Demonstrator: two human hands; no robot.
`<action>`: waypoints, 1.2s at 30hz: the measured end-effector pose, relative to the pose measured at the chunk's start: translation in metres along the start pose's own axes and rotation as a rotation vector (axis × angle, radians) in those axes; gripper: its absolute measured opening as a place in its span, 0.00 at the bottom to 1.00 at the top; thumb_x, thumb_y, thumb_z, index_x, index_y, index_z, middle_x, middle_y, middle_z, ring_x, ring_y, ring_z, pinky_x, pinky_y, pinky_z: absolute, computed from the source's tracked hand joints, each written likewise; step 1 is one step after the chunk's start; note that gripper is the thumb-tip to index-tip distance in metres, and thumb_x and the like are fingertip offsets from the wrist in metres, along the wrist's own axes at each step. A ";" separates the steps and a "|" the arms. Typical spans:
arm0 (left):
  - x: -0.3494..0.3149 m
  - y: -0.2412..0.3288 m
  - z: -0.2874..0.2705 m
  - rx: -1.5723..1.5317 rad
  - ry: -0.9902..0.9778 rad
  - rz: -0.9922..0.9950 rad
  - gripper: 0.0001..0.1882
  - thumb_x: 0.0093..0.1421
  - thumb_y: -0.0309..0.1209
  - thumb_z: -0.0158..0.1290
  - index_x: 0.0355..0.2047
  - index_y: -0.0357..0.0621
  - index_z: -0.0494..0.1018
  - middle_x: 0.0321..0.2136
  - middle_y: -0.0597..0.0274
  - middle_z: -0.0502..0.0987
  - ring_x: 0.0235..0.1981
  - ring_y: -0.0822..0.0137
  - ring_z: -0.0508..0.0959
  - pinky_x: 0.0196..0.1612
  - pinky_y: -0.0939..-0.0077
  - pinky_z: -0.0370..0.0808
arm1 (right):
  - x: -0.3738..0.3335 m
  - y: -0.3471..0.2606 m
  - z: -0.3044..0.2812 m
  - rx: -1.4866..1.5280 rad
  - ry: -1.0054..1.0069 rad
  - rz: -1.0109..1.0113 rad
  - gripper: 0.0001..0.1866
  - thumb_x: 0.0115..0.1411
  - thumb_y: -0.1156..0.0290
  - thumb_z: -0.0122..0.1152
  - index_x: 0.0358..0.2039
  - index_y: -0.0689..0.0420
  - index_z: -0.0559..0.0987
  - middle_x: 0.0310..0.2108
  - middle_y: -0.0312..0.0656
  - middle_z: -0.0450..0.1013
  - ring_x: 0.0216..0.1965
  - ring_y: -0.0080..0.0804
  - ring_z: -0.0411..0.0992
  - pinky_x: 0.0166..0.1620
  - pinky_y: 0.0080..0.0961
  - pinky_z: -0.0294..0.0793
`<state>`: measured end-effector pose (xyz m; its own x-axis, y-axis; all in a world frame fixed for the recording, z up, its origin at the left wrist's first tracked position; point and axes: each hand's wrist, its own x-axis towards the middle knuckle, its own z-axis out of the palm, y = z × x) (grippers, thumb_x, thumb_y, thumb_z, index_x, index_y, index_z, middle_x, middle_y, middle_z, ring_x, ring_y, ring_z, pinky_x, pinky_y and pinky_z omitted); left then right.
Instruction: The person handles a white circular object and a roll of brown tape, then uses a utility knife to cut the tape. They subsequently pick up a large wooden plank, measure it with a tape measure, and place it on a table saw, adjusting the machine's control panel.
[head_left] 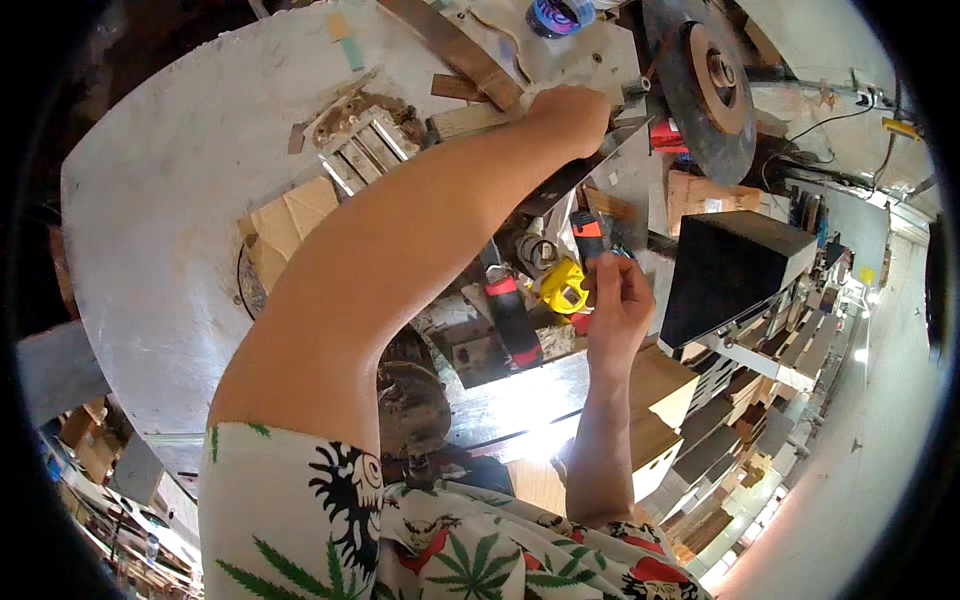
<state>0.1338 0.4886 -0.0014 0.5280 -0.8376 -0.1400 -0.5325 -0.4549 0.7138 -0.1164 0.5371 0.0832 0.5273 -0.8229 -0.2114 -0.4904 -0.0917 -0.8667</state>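
My left arm reaches across the bench, and my left hand curls down at the far side. A dark flat panel with a pale edge lies under it. The fingers are turned away, and what they grip is hidden. My right hand is closed in a pinch at a black-and-orange tool handle. Whether the fingers hold that handle or something small cannot be made out. Beside them lies a yellow tape measure. Farther left is a black-and-red tool handle, near a round metal piece.
A large dark disc stands at the upper right, above a black box. Wood strips, cardboard and a metal frame lie on the pale bench top. A blue round container sits at the far edge.
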 end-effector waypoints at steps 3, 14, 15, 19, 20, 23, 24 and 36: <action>0.005 0.010 -0.006 0.076 -0.112 -0.033 0.15 0.57 0.28 0.63 0.44 0.36 0.86 0.45 0.39 0.87 0.47 0.39 0.87 0.48 0.45 0.85 | 0.001 0.009 -0.006 -0.059 -0.047 0.044 0.13 0.76 0.64 0.65 0.42 0.63 0.85 0.30 0.33 0.79 0.31 0.15 0.71 0.36 0.19 0.70; 0.009 0.005 -0.005 0.159 -0.220 -0.072 0.19 0.58 0.29 0.62 0.48 0.33 0.84 0.47 0.38 0.86 0.49 0.42 0.88 0.51 0.49 0.85 | 0.045 0.006 0.010 -0.855 -0.495 -0.599 0.29 0.54 0.78 0.66 0.57 0.44 0.88 0.39 0.46 0.79 0.44 0.50 0.77 0.47 0.46 0.77; 0.009 0.004 -0.005 0.156 -0.226 -0.061 0.19 0.58 0.29 0.62 0.48 0.32 0.84 0.47 0.38 0.86 0.49 0.42 0.87 0.51 0.50 0.85 | 0.051 0.007 0.012 -0.929 -0.544 -0.624 0.30 0.52 0.78 0.67 0.57 0.43 0.87 0.38 0.45 0.79 0.43 0.50 0.78 0.46 0.47 0.77; 0.006 0.009 -0.013 0.128 -0.283 -0.099 0.20 0.57 0.29 0.62 0.48 0.31 0.83 0.46 0.37 0.86 0.49 0.42 0.87 0.52 0.50 0.84 | 0.071 0.010 0.014 -0.845 -0.666 -0.591 0.34 0.48 0.74 0.69 0.59 0.39 0.87 0.34 0.47 0.80 0.40 0.52 0.78 0.44 0.48 0.77; 0.005 0.009 -0.014 0.116 -0.287 -0.110 0.20 0.57 0.29 0.61 0.48 0.31 0.83 0.46 0.37 0.86 0.49 0.42 0.87 0.52 0.50 0.84 | 0.074 0.010 0.014 -0.848 -0.671 -0.603 0.35 0.48 0.74 0.70 0.60 0.38 0.87 0.33 0.48 0.79 0.40 0.53 0.79 0.44 0.48 0.77; 0.006 0.008 -0.017 0.096 -0.295 -0.128 0.20 0.56 0.28 0.61 0.48 0.31 0.84 0.46 0.36 0.86 0.48 0.41 0.88 0.51 0.50 0.84 | 0.080 0.004 0.016 -0.831 -0.723 -0.607 0.36 0.48 0.72 0.71 0.61 0.37 0.87 0.32 0.51 0.80 0.39 0.55 0.79 0.43 0.49 0.77; 0.007 0.007 -0.017 0.093 -0.296 -0.135 0.20 0.56 0.28 0.60 0.47 0.31 0.84 0.45 0.36 0.86 0.48 0.41 0.88 0.51 0.50 0.84 | 0.081 0.002 0.017 -0.820 -0.748 -0.604 0.36 0.48 0.71 0.71 0.61 0.37 0.86 0.32 0.52 0.80 0.40 0.56 0.79 0.43 0.49 0.78; 0.010 -0.003 -0.006 0.270 -0.339 -0.100 0.11 0.57 0.27 0.64 0.39 0.36 0.88 0.35 0.47 0.89 0.38 0.50 0.90 0.41 0.54 0.86 | 0.086 0.018 0.015 -0.549 -0.703 -0.603 0.32 0.50 0.75 0.70 0.58 0.39 0.88 0.34 0.48 0.83 0.40 0.53 0.80 0.44 0.48 0.79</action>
<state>0.1451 0.4836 -0.0007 0.3634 -0.8165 -0.4486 -0.6674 -0.5641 0.4862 -0.0698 0.4733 0.0424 0.9811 -0.0672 -0.1814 -0.1685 -0.7575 -0.6308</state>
